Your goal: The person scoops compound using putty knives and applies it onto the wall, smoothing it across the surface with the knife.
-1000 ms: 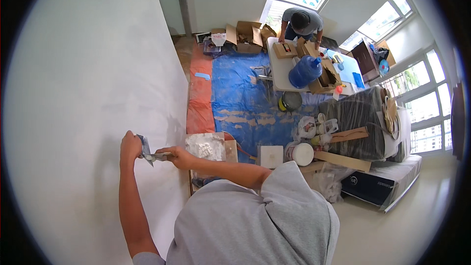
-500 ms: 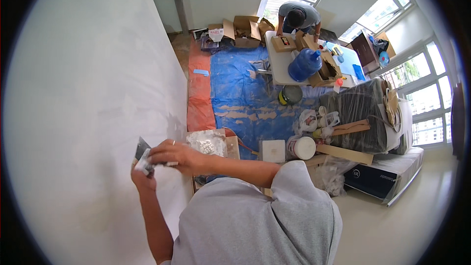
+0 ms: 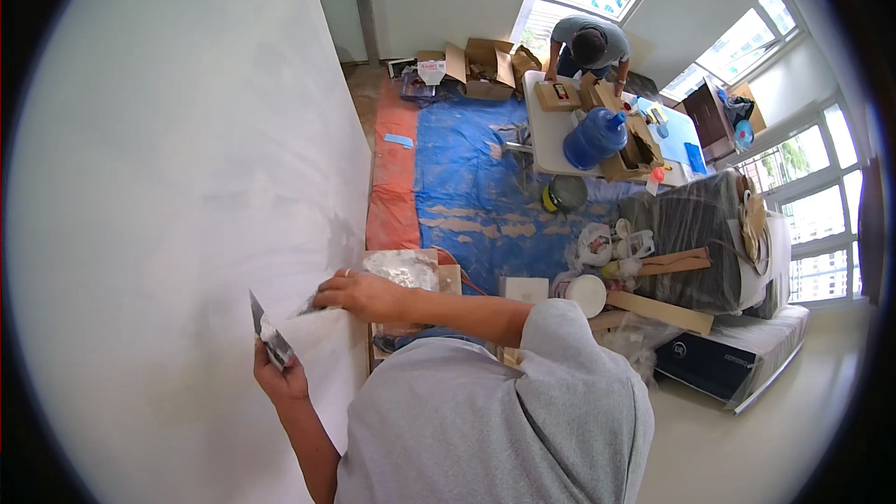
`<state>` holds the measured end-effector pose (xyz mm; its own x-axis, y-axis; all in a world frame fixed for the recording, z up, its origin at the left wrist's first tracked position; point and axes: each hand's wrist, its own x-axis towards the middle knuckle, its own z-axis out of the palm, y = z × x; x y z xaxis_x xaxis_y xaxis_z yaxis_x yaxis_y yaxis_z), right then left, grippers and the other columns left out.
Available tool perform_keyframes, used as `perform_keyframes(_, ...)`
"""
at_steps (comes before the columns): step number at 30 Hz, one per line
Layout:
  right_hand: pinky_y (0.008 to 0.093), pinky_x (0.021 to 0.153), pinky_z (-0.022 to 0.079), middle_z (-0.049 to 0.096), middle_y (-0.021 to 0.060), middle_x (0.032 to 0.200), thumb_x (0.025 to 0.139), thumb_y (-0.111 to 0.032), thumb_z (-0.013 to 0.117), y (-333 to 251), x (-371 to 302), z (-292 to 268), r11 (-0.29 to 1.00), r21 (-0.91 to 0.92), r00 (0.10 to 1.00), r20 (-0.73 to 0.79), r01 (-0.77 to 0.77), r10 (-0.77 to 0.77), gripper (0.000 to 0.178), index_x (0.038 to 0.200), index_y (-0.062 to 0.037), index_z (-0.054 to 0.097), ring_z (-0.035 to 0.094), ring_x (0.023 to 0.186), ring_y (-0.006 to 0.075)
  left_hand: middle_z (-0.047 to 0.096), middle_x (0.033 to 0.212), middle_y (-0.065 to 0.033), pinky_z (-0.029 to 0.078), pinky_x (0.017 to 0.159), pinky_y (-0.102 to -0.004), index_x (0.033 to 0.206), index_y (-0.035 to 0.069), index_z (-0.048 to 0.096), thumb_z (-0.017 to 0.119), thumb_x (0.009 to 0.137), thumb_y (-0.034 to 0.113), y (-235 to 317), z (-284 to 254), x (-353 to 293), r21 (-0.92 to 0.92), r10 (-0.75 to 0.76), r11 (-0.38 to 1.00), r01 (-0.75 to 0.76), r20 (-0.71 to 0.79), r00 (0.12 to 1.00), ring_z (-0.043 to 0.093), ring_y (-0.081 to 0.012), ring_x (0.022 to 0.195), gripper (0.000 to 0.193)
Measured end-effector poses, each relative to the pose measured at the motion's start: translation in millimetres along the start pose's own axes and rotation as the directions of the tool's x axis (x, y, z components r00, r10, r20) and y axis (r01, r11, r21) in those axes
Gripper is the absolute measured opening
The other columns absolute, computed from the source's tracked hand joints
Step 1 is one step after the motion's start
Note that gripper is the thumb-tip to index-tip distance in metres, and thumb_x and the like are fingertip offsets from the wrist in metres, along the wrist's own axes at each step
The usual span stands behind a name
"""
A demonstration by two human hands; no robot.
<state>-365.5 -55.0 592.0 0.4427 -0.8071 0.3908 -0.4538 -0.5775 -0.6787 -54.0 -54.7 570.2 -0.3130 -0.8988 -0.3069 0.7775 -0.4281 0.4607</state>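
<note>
My left hand (image 3: 281,379) is closed round a wide putty knife (image 3: 273,340), its blade tilted up and away, with white putty on it. To the right, my right hand (image 3: 362,296) grips a smaller scraper (image 3: 310,307), whose thin blade points left toward the first knife. A gap separates the two tools. Both hands are in front of the pale wall (image 3: 177,224) on my left; whether a blade touches it I cannot tell. Below and beyond my right forearm lies a board (image 3: 401,268) heaped with white putty.
A blue tarp (image 3: 467,168) with an orange strip (image 3: 393,205) covers the floor ahead. White buckets (image 3: 586,295) and wrapped furniture (image 3: 700,224) stand to the right. At the far table (image 3: 554,161), holding a blue water jug (image 3: 595,138) and boxes, another person (image 3: 592,45) bends over.
My right hand has drawn back to the right, parting its scraper from the left hand's putty knife. My left hand has lowered slightly, and the view has shifted a little.
</note>
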Motion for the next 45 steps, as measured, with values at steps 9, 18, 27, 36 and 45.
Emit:
perform_keyframes(9,0.0266,0.083,0.044,0.059,-0.0024,0.098,0.103,-0.038,0.059,2,30,-30,0.429,0.856,0.934,0.153,-0.288,0.321,0.037,0.115,-0.0027,0.058,0.05,0.093,0.0071,0.064,0.125,-0.0112,0.049,0.102,-0.0403,0.131,0.001,0.055,0.04,0.105,0.022,-27,82,-8,0.341,-0.01,0.938,0.069,-0.172,0.985,0.061,-0.024,0.117,0.036)
perform_keyframes(18,0.0273,0.083,0.049,0.064,-0.0035,0.099,0.101,-0.028,0.063,28,-11,0,0.288,0.923,0.845,0.067,-0.254,0.53,0.027,0.119,-0.0082,0.059,0.059,0.091,0.0089,0.066,0.12,-0.0086,0.052,0.097,-0.0408,0.13,0.005,0.057,0.048,0.104,0.026,-6,99,-2,0.385,0.09,0.922,-0.041,-0.111,0.99,0.064,-0.023,0.109,0.035)
perform_keyframes(27,0.0373,0.087,0.059,0.068,-0.0009,0.115,0.103,-0.029,0.059,-1,-3,15,-0.371,0.926,0.834,0.253,-0.063,0.49,0.031,0.131,-0.0164,0.054,0.068,0.103,0.0149,0.065,0.119,-0.0084,0.049,0.099,-0.0376,0.123,0.004,0.058,0.045,0.102,0.02,-19,101,16,0.541,0.221,0.829,-0.144,-0.079,0.972,0.063,-0.0215,0.112,0.03)
perform_keyframes(36,0.0324,0.088,0.056,0.066,-0.0017,0.112,0.101,-0.028,0.063,5,-16,-2,-0.313,0.944,0.764,0.277,-0.104,0.582,0.029,0.125,-0.0137,0.057,0.065,0.101,0.0097,0.064,0.12,-0.0066,0.054,0.09,-0.0395,0.122,0.006,0.058,0.046,0.102,0.026,-18,65,24,0.504,0.424,0.837,-0.21,-0.356,0.833,0.064,-0.0203,0.112,0.031)
perform_keyframes(45,0.0394,0.104,0.046,0.055,0.0153,0.135,0.092,0.003,0.061,-65,8,-1,0.865,0.497,0.885,-0.433,0.075,0.172,0.046,0.136,-0.009,0.057,0.054,0.123,0.0313,0.06,0.123,-0.0163,0.056,0.088,-0.043,0.131,-0.001,0.051,0.043,0.1,0.025,-69,93,21,0.543,0.548,0.771,-0.333,-0.3,0.781,0.065,-0.0286,0.11,0.041)
